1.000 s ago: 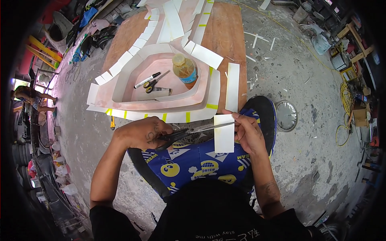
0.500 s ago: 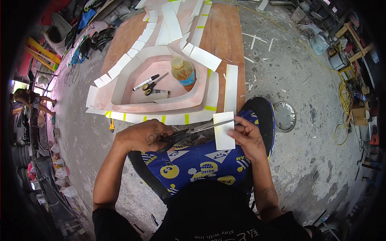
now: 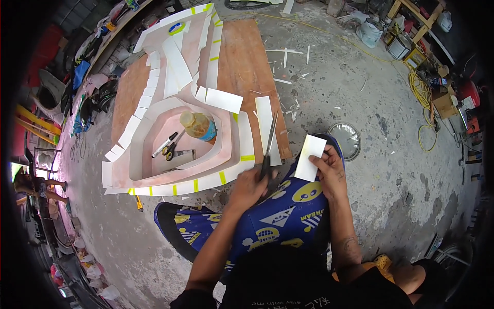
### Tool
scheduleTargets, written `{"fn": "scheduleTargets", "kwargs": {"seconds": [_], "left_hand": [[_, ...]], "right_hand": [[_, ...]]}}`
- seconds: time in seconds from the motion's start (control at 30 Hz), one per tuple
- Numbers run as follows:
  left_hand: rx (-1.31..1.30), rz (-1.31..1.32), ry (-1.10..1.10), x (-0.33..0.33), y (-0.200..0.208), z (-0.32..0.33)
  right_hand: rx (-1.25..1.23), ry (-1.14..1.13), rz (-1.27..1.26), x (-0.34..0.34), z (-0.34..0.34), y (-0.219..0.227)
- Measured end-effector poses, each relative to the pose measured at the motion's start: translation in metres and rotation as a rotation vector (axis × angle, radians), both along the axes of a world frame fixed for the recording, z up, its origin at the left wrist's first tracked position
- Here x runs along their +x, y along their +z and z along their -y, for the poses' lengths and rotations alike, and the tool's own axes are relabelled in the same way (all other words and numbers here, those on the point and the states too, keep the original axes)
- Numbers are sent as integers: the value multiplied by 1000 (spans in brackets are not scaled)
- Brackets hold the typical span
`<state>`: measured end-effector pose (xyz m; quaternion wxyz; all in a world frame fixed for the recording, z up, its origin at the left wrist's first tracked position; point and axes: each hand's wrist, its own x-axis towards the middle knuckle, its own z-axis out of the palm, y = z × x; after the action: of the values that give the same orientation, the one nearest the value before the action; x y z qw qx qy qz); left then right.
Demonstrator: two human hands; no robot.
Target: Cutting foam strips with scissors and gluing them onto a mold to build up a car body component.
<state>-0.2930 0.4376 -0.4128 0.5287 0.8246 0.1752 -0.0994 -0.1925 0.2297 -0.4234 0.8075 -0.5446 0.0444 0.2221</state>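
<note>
Holding black-handled scissors (image 3: 266,164) in left hand (image 3: 248,189), white rectangular card (image 3: 306,164) in right hand (image 3: 333,175).

Left fingers curled round the scissor handles, blades pointing far, apart from the card; whether the blades are fully together, can't tell. Right fingers pinching the card at its right edge, thumb on its face; card tilted, over the blue patterned trousers (image 3: 280,216). Long white strip (image 3: 265,121) at right side of wooden board (image 3: 246,64), partly behind the blades. Pink mould (image 3: 234,149) on the board to the left, edged with white card pieces and yellow tape; in its recess, amber-liquid bottle (image 3: 198,125), marker (image 3: 164,144), yellow-and-black scissors (image 3: 169,150). Yellow-handled cutter (image 3: 139,204) on near-left floor.
</note>
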Motion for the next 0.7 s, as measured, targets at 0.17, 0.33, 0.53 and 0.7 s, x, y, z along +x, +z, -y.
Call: {"fn": "scheduleTargets", "kwargs": {"seconds": [0.17, 0.33, 0.53, 0.7], "left_hand": [[360, 324, 165, 107, -92, -15], [448, 351, 323, 117, -112, 6], [433, 402, 384, 72, -93, 31], [354, 274, 397, 77, -86, 46]], "right_hand": [[28, 1, 9, 15, -2, -15], [22, -66, 7, 44, -10, -33], [54, -117, -33, 73, -12, -46], [48, -142, -42, 83, -11, -70]]}}
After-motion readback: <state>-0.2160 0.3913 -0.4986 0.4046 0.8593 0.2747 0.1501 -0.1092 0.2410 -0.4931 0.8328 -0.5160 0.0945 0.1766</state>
